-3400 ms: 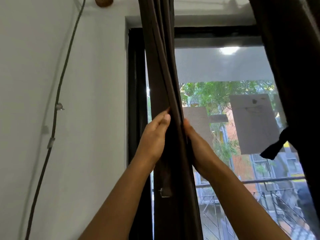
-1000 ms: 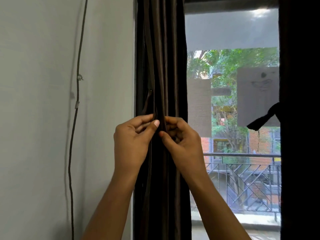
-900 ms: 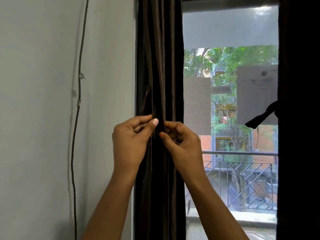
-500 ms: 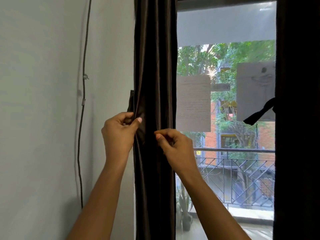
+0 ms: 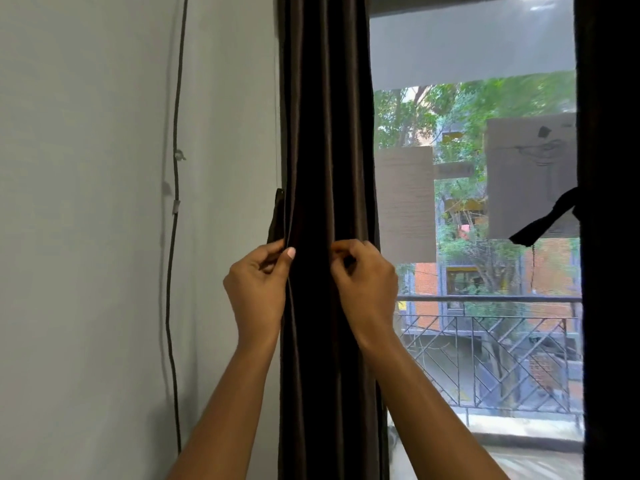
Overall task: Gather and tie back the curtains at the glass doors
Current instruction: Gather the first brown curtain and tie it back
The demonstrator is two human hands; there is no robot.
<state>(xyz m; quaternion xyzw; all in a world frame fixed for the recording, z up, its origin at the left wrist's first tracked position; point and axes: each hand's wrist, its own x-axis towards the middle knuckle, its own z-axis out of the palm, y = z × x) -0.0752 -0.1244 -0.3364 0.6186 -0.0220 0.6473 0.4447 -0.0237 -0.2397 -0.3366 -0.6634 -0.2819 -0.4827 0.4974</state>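
The curtain hangs as a gathered dark column down the middle of the frame, from top edge to bottom, just right of the pale wall that fills the left half. Right of it is the bare glass door, with a railing and trees outside, and a second dark curtain runs down the far right edge with a tie strap sticking out from it, so that side looks already tied.

You seem to be on the tying step for the left-hand panel: the folds are bunched, but nothing is wrapped round them yet. Your left hand, centre frame at the curtain's left edge, is pinched closed on a dark strip that stands up just beside the wall. Your right hand is curled tight against the front folds; whether it grips a tie end or only cloth cannot be made out.

Next you likely need to bring the strip across the front of the bundle to meet your right hand, keeping the folds squeezed so none slip loose.
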